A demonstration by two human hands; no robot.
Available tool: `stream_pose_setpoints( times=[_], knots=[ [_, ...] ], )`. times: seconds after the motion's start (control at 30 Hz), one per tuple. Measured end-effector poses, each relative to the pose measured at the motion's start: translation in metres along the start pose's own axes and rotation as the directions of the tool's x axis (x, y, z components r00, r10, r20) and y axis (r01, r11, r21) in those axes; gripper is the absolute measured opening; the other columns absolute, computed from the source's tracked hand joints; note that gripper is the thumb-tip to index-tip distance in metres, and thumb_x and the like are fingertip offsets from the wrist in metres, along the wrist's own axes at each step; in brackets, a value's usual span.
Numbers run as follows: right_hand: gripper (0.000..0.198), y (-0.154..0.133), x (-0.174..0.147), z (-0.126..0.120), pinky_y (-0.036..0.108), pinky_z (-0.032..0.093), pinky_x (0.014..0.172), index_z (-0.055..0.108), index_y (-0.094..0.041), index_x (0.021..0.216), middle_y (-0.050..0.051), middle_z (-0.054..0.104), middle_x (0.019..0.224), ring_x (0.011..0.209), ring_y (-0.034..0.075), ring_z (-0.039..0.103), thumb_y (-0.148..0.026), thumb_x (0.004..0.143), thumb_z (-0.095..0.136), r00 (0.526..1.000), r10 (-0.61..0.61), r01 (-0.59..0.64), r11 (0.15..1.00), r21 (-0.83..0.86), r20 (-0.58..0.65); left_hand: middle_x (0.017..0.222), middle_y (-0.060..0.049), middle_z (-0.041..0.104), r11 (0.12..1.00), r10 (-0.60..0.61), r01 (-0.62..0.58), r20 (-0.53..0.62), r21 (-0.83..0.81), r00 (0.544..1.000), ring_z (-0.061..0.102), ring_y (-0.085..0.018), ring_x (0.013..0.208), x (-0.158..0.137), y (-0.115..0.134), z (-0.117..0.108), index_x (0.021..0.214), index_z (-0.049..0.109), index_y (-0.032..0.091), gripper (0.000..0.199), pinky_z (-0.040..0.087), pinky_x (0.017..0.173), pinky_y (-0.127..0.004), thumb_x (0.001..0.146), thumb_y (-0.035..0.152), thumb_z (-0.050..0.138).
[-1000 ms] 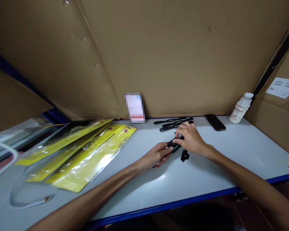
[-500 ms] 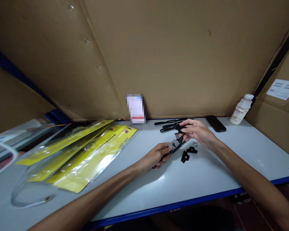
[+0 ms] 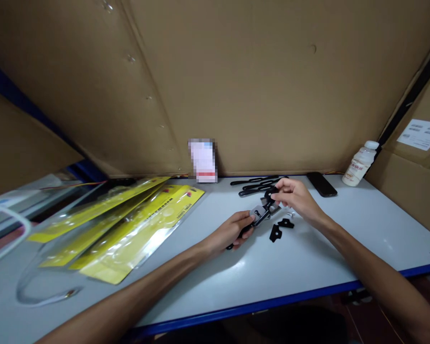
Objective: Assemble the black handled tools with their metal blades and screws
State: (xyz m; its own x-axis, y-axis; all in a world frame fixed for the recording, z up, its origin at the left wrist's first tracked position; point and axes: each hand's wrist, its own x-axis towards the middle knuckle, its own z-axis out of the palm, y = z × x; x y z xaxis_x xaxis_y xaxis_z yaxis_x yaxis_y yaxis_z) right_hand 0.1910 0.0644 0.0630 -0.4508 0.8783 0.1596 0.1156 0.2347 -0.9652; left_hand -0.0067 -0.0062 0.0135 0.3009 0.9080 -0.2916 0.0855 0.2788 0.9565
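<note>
My left hand (image 3: 232,231) grips the handle of a small black tool (image 3: 261,213) with a grey metal head, held just above the table. My right hand (image 3: 295,196) pinches a small black piece (image 3: 271,195) at the tool's far end. Two small black flat pieces (image 3: 275,232) (image 3: 285,223) lie on the table right below my right hand, with a tiny silver screw (image 3: 290,214) beside them.
Several long black strips (image 3: 255,184) lie behind my hands. A dark phone (image 3: 321,183) and a white bottle (image 3: 360,164) stand at the back right. Yellow blister packs (image 3: 129,227) spread over the left of the grey table (image 3: 308,263). Cardboard walls close in behind and right.
My right hand lifted off the tool and moved back, picking up a small black piece and bringing it to the tool's end. The tool's grey head and loose pieces came into view.
</note>
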Motion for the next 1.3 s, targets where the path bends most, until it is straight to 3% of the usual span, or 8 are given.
stream_pose_setpoints(
  times=[0.1, 0.2, 0.33, 0.43, 1.0, 1.17, 1.3],
  knots=[
    [0.014, 0.002, -0.003, 0.007, 0.023, 0.033, 0.042, 0.053, -0.020, 0.077, 0.002, 0.070, 0.067, 0.045, 0.011, 0.055, -0.026, 0.076, 0.066, 0.987, 0.124, -0.124, 0.992, -0.003, 0.104, 0.056, 0.009, 0.040, 1.000, 0.006, -0.006, 0.011, 0.000, 1.000, 0.023, -0.005, 0.037, 0.001, 0.000, 0.000, 0.088, 0.047, 0.021, 0.020, 0.023, 0.032, -0.017, 0.093, 0.040, 0.047],
    [0.017, 0.008, -0.005, 0.015, 0.023, 0.032, 0.039, 0.055, -0.019, 0.073, 0.004, 0.070, 0.068, 0.042, 0.011, 0.055, -0.032, 0.082, 0.063, 0.974, 0.165, -0.161, 0.986, -0.037, 0.153, 0.057, 0.008, 0.039, 0.999, 0.034, -0.034, 0.019, -0.012, 0.999, 0.023, -0.005, 0.037, 0.000, 0.001, 0.001, 0.093, 0.051, 0.020, 0.021, 0.024, 0.032, -0.016, 0.094, 0.041, 0.045],
    [0.019, 0.018, -0.006, 0.025, 0.023, 0.031, 0.043, 0.061, -0.017, 0.067, -0.003, 0.059, 0.054, 0.040, 0.007, 0.044, -0.028, 0.082, 0.066, 0.989, 0.096, -0.083, 0.990, -0.115, 0.113, 0.056, 0.007, 0.041, 0.999, 0.046, -0.046, 0.009, -0.012, 0.999, 0.024, -0.006, 0.037, -0.002, 0.003, 0.002, 0.093, 0.052, 0.019, 0.024, 0.025, 0.032, -0.016, 0.095, 0.040, 0.041],
    [0.019, 0.020, -0.005, 0.028, 0.023, 0.032, 0.049, 0.063, -0.017, 0.065, -0.005, 0.053, 0.049, 0.045, 0.008, 0.044, -0.024, 0.083, 0.067, 0.993, 0.057, -0.031, 0.971, -0.238, 0.101, 0.056, 0.007, 0.042, 0.999, 0.040, -0.040, 0.000, -0.019, 0.999, 0.025, -0.006, 0.037, -0.002, 0.001, 0.001, 0.089, 0.051, 0.019, 0.024, 0.025, 0.032, -0.017, 0.095, 0.040, 0.040],
    [0.017, 0.014, -0.009, 0.034, 0.025, 0.030, 0.058, 0.059, -0.020, 0.074, -0.005, 0.058, 0.062, 0.060, 0.012, 0.051, -0.021, 0.082, 0.073, 1.000, -0.024, 0.015, 0.774, -0.633, -0.005, 0.056, 0.007, 0.043, 0.999, 0.052, -0.052, -0.001, -0.008, 0.999, 0.026, -0.005, 0.036, 0.001, -0.004, 0.000, 0.082, 0.045, 0.021, 0.027, 0.026, 0.030, -0.016, 0.094, 0.045, 0.043],
    [0.012, 0.013, -0.013, 0.039, 0.026, 0.029, 0.059, 0.060, -0.021, 0.082, -0.004, 0.060, 0.064, 0.062, 0.013, 0.051, -0.025, 0.087, 0.070, 0.999, -0.047, 0.026, 0.700, -0.714, -0.010, 0.054, 0.010, 0.038, 0.997, 0.024, -0.024, -0.009, 0.074, 1.000, 0.026, -0.005, 0.038, 0.001, -0.001, 0.002, 0.085, 0.044, 0.022, 0.028, 0.026, 0.030, -0.015, 0.092, 0.048, 0.048],
    [0.010, 0.014, -0.012, 0.038, 0.026, 0.028, 0.059, 0.061, -0.021, 0.082, -0.004, 0.060, 0.063, 0.059, 0.013, 0.049, -0.024, 0.089, 0.067, 0.997, -0.075, 0.052, 0.706, -0.706, -0.001, 0.054, 0.010, 0.037, 0.994, 0.056, -0.056, 0.002, 0.094, 0.998, 0.025, -0.005, 0.038, 0.001, -0.003, 0.001, 0.084, 0.043, 0.022, 0.031, 0.026, 0.030, -0.016, 0.089, 0.051, 0.052]
  ],
)
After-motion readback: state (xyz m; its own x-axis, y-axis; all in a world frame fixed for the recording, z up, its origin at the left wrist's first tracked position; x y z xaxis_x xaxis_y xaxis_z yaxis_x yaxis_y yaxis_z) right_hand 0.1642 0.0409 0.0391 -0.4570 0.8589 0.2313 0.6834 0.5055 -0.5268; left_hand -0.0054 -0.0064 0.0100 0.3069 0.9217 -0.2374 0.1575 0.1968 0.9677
